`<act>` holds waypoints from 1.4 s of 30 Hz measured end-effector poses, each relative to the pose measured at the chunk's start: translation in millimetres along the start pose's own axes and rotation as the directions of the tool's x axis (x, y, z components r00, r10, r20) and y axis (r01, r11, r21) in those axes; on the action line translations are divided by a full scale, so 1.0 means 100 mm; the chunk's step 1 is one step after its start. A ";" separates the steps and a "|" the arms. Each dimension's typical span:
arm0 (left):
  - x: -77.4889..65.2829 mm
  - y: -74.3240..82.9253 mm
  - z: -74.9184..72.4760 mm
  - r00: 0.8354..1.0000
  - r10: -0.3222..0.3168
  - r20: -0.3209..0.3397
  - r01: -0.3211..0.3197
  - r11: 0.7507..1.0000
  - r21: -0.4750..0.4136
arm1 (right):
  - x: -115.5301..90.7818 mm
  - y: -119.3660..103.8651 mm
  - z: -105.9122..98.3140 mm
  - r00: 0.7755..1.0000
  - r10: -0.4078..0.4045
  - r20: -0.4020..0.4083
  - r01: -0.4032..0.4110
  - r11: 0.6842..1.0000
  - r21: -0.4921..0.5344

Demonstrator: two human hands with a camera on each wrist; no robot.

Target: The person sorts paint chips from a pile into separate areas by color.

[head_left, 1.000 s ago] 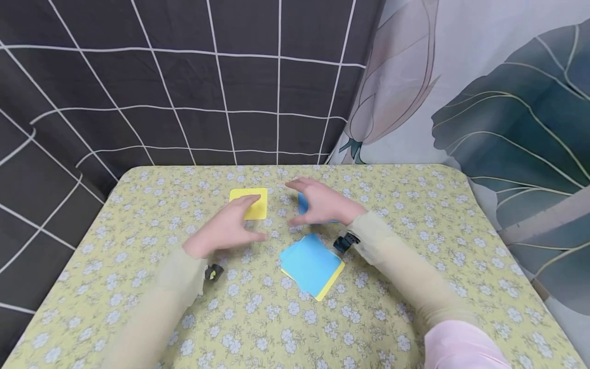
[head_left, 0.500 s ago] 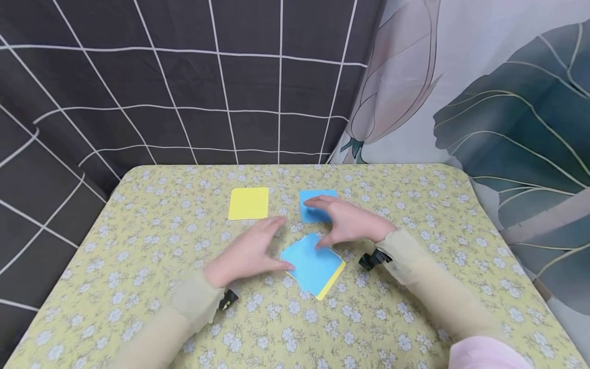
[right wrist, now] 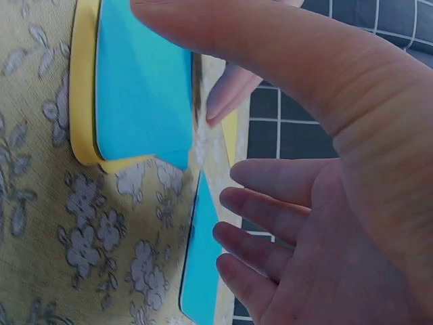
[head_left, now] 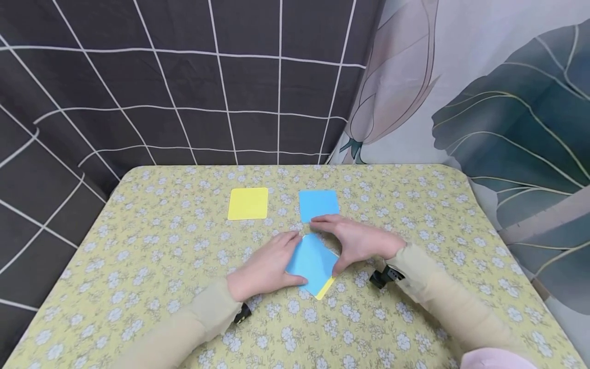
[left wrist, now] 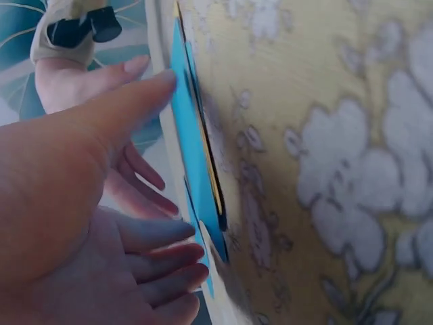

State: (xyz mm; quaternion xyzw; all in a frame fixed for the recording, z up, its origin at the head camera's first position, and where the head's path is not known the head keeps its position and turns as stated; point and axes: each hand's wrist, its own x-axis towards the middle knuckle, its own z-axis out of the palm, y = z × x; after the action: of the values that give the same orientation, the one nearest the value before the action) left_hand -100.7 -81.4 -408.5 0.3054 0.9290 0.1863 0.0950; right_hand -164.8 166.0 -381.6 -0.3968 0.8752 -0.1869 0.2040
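A loose pile of square cards [head_left: 313, 261] lies on the table, a blue one on top with yellow edges showing beneath. At the pile's left side is my left hand [head_left: 264, 269], fingers extended and thumb tip at the near-left edge. My right hand [head_left: 361, 240] spans the right side, its thumb over the edge and its fingers reaching beyond the far corner. In the left wrist view the pile [left wrist: 193, 128] appears edge-on, its cards unevenly stacked. The right wrist view shows the pile [right wrist: 142, 95] below the right thumb, with the fingers spread apart.
Behind the pile, a single blue square card [head_left: 318, 204] lies flat, close to my right fingertips. A yellow square card [head_left: 248, 204] lies to its left. The table has a floral cloth [head_left: 161, 246]; a dark grid-patterned curtain [head_left: 184, 82] hangs behind it.
Both hands have come back from the two far cards, toward the near side, and now flank the pile. The two far cards, covered in part before, are mostly uncovered.
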 end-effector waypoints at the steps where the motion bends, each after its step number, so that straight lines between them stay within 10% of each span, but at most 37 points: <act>1: 0.01 -0.01 0.01 1.000 0.009 0.008 -0.009 1.000 0.005 | -0.01 -0.01 0.01 1.000 -0.001 0.007 0.001 1.000 0.000; 9: 0.04 -0.14 -0.04 0.994 0.103 0.038 -0.101 0.994 -0.049 | -0.02 -0.05 0.09 1.000 -0.020 0.022 0.020 0.999 -0.039; 42: 0.02 -0.16 -0.02 0.999 0.046 -0.008 -0.047 0.991 -0.125 | 0.01 0.01 0.12 0.993 0.037 -0.113 -0.037 0.999 -0.002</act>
State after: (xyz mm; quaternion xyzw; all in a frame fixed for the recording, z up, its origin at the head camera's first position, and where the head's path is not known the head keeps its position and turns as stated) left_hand -110.9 -92.7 -412.8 0.3199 0.9083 0.2473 0.1071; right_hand -160.5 163.8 -392.6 -0.3697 0.8930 -0.2032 0.1569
